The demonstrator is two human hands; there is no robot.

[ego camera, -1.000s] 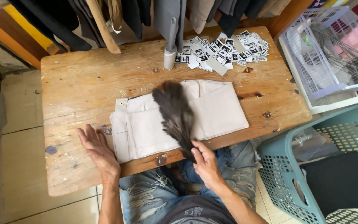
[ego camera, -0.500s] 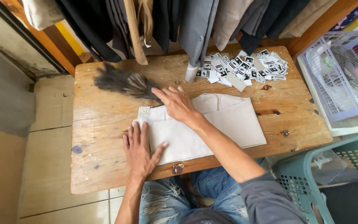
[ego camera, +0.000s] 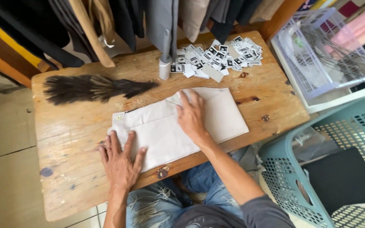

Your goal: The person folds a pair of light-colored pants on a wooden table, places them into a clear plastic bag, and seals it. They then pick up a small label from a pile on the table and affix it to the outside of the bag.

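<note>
Cloth: folded cream garment [ego camera: 178,126], centre of wooden surface [ego camera: 64,139].
Left hand [ego camera: 121,162]: flat, fingers spread, pressing at 7 o'clock.
Right hand [ego camera: 192,116]: flat, holding nothing.
Risk: uneven pressure may wrinkle folds; feather duster [ego camera: 91,88] at 10 o'clock.

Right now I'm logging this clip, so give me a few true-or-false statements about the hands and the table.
1. Both hands rest flat on the folded cream garment. True.
2. The right hand grips the feather duster. False: the duster lies alone on the wooden table.
3. The left hand is at the garment's near corner. True.
4. The paper tags lie in the teal basket. False: they lie on the table.
</note>
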